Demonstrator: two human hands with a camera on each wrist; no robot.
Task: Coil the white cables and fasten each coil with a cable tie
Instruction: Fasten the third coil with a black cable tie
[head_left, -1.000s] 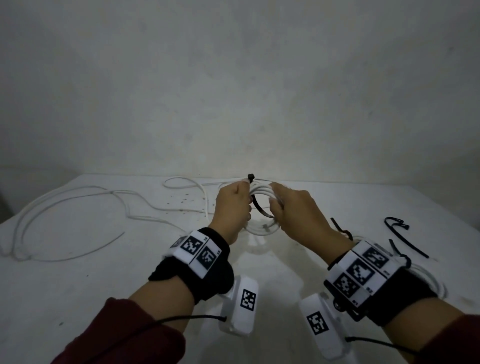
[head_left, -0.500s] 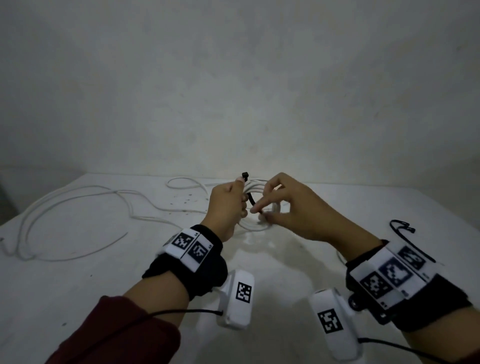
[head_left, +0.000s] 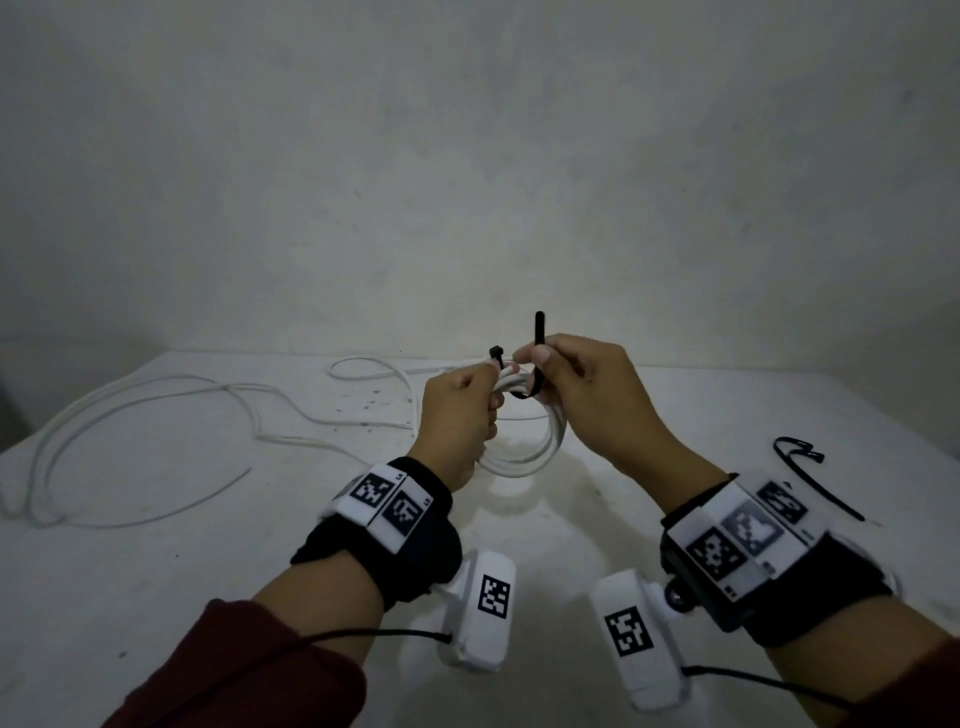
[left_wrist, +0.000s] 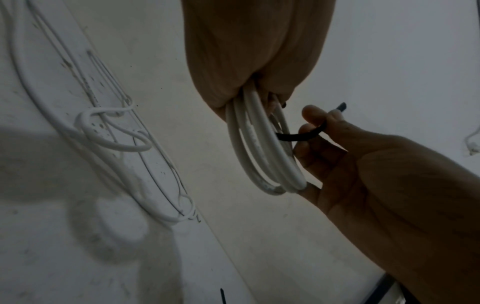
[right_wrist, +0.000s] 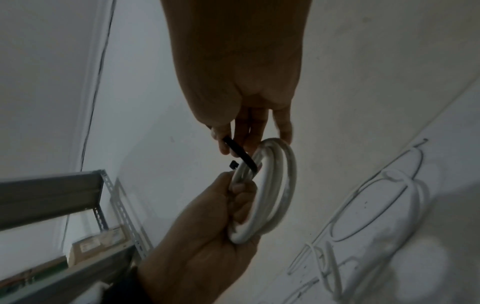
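A small coil of white cable hangs above the white table, gripped at its upper left by my left hand. A black cable tie loops under the coil's top strands. Its head sticks up beside my left fingertips. My right hand pinches the tie's tail between thumb and forefinger, and the tail points straight up.
Long loose white cable sprawls over the table's left and back. Spare black cable ties lie at the right. A plain wall stands behind the table. Metal shelving shows in the right wrist view.
My right hand has taken the tie's tail from beneath the coil and lifted it upright; both hands and the coil have risen slightly.
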